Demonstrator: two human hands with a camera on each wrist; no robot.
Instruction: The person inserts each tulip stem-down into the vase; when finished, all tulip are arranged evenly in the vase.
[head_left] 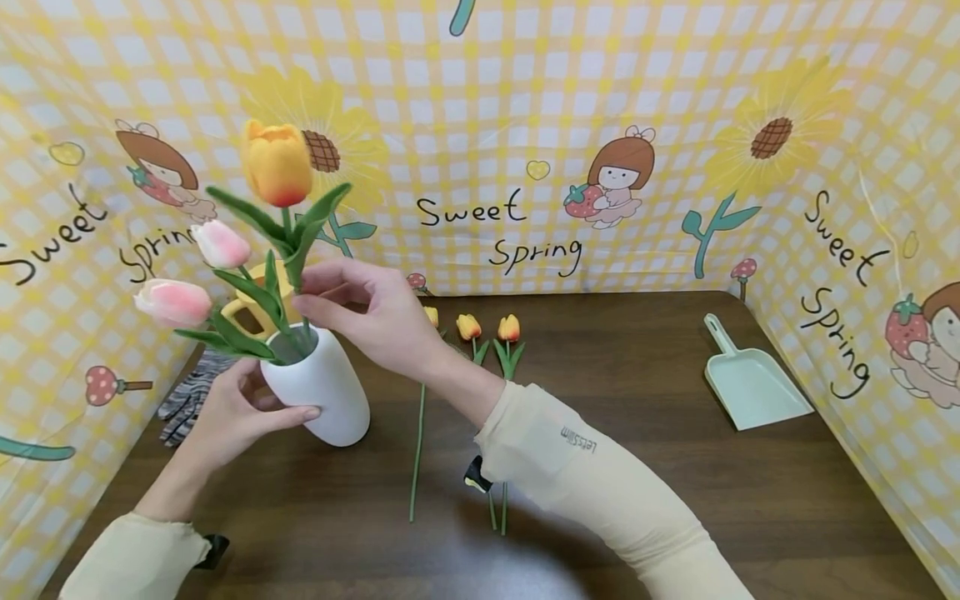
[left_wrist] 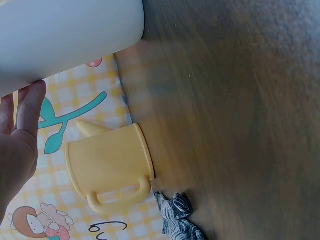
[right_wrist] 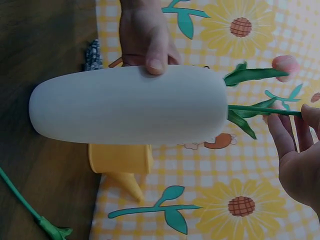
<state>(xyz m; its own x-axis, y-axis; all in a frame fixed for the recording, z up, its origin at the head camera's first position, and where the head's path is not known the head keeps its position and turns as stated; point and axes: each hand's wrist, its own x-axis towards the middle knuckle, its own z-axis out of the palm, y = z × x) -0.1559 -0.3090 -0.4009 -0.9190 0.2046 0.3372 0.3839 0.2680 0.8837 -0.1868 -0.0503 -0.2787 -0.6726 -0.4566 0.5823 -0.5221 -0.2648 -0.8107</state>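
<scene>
My left hand [head_left: 236,412] grips the side of a white vase [head_left: 330,392] near its rim, the thumb in front. The vase stands on the table. With thumb and fingertips my right hand [head_left: 375,312] pinches the green stem of a yellow-orange tulip [head_left: 277,164] just above the vase mouth. The lower end of that stem is inside the vase, hidden by its wall in the right wrist view. Two pink-and-white tulips, an upper one [head_left: 223,243] and a lower one [head_left: 174,302], lean out of the vase to the left.
Several small yellow-orange tulips [head_left: 508,329] lie on the dark wooden table [head_left: 637,467]. A yellow watering can [left_wrist: 110,160] stands behind the vase, beside a grey-black knitted glove [head_left: 191,396]. At the right lies a pale green dustpan [head_left: 753,383]. Patterned cloth walls [head_left: 480,125] border the table.
</scene>
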